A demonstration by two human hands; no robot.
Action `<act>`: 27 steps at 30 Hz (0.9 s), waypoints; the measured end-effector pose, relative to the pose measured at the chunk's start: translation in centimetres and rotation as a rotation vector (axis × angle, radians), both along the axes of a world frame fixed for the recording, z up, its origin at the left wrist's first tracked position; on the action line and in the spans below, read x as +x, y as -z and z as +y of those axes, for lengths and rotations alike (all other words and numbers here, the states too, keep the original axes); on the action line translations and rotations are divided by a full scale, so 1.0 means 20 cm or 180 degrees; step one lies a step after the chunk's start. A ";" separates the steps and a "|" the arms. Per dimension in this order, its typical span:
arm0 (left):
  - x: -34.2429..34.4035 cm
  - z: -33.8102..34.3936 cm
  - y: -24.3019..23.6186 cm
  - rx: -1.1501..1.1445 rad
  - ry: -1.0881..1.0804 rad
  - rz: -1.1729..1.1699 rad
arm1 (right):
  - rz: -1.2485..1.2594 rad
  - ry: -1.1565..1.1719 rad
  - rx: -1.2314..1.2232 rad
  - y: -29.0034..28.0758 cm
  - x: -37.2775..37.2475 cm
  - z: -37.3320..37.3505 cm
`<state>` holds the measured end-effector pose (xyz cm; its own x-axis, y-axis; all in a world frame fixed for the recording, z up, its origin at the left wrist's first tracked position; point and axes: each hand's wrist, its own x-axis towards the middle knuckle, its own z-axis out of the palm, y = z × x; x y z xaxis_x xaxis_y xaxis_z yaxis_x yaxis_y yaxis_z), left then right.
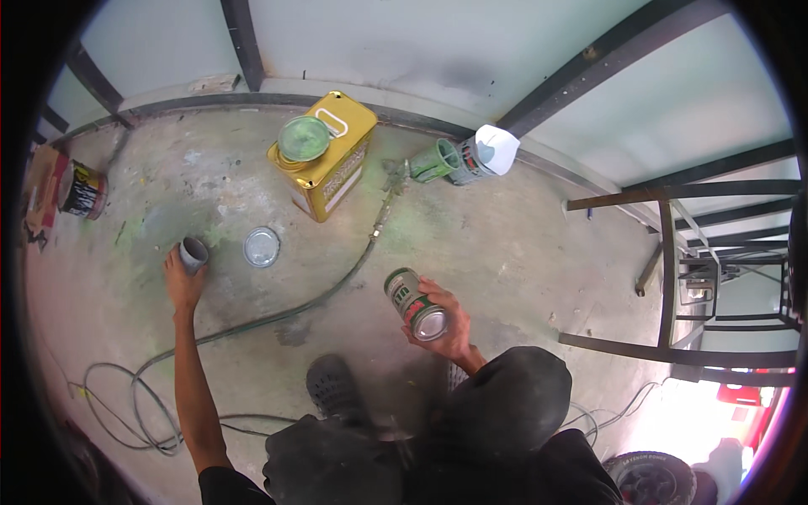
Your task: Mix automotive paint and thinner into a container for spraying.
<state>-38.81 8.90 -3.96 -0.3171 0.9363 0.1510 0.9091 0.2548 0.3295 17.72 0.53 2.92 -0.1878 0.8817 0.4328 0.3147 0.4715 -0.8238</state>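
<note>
Leaning, apparently, a can sits in the right hand.

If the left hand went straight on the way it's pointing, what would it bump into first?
Past the grey cup it holds and across the stained floor, the left hand would probably meet the dark rail along the floor's far edge first. How high the hand is above the floor is unclear.
</note>
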 end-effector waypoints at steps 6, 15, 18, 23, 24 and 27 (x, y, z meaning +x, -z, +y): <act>-0.02 0.00 0.03 -0.0128 0.0259 0.0086 | 0.0265 -0.0083 0.0384 -0.04 0.02 0.00; 0.89 -0.03 -0.18 0.0456 0.2619 -0.0569 | 0.0380 0.0863 -0.0936 -0.08 0.06 -0.08; 1.40 0.03 -0.39 0.0498 0.3661 -0.0751 | 0.0629 0.1287 -0.1050 -0.13 0.13 -0.14; 2.04 0.01 -0.61 -0.0415 0.4443 -0.1858 | 0.1463 0.2217 -0.1098 -0.18 0.36 -0.30; 2.11 0.00 -0.65 -0.1024 0.4343 -0.2251 | 0.1629 0.2467 -0.1146 -0.19 0.39 -0.31; 2.30 -0.04 -0.78 -0.1413 0.4982 -0.2064 | 0.1751 0.2867 -0.0985 -0.18 0.54 -0.33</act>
